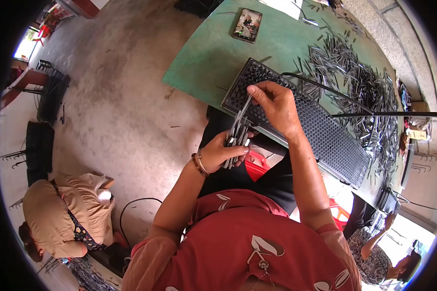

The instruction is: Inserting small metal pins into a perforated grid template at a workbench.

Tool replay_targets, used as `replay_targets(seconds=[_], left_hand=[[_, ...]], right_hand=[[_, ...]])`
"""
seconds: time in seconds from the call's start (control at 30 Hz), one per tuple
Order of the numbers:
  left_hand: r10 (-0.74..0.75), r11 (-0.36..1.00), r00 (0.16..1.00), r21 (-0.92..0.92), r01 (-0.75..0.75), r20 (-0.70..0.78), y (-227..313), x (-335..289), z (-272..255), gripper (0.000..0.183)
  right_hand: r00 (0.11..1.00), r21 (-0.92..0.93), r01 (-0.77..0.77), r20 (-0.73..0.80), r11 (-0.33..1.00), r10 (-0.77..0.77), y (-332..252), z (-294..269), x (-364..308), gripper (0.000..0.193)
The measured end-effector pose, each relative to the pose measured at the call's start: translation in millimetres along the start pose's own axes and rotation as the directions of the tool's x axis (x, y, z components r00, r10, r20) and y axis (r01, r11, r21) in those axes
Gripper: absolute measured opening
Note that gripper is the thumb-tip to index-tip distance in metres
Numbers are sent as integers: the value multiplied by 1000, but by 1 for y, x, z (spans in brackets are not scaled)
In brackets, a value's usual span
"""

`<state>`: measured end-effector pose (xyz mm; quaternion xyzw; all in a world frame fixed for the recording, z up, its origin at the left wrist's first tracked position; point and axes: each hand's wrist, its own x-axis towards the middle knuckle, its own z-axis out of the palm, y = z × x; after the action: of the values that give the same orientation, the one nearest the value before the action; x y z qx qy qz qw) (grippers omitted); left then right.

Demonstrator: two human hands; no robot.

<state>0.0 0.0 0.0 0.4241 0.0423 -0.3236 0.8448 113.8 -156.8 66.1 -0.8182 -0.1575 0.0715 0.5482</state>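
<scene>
A bundle of thin metal pins (235, 140) is gripped in the left hand (223, 153), whose fingers are curled tightly around it, just off the near edge of the green desk (213, 53) and above the person's lap. A beaded bracelet (198, 165) is worn on that wrist. A single pin (246, 107) is pinched between thumb and fingertips of the right hand (274, 106), which is held over the near-left end of a black perforated tray (325, 136). The tray is laid along the near edge of the desk, its grid of small holes running towards the right. A large loose heap of metal pins (359, 77) is spread over the right part of the desk, behind the tray, and a thin dark rod (388, 114) is seen crossing above it. A phone (247, 24) with a lit screen is lying flat near the far-left corner of the desk. Another person in a beige top (65, 213) is seen bent over on the concrete floor (126, 102), well apart to the left
</scene>
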Motion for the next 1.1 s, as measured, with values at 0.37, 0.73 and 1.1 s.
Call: replay_targets(seconds=[0.37, 0.73, 1.1], left_hand=[[65, 996, 993, -50, -70, -94, 7, -2, -6, 44], [63, 998, 992, -21, -66, -110, 6, 0, -11, 43], [54, 998, 994, -25, -56, -93, 8, -2, -12, 47]], right_hand=[[956, 49, -223, 208, 974, 208, -6, 7, -4, 28], [988, 82, 20, -155, 996, -7, 8, 14, 1, 19], [910, -205, 379, -93, 902, -403, 12, 16, 1, 11]])
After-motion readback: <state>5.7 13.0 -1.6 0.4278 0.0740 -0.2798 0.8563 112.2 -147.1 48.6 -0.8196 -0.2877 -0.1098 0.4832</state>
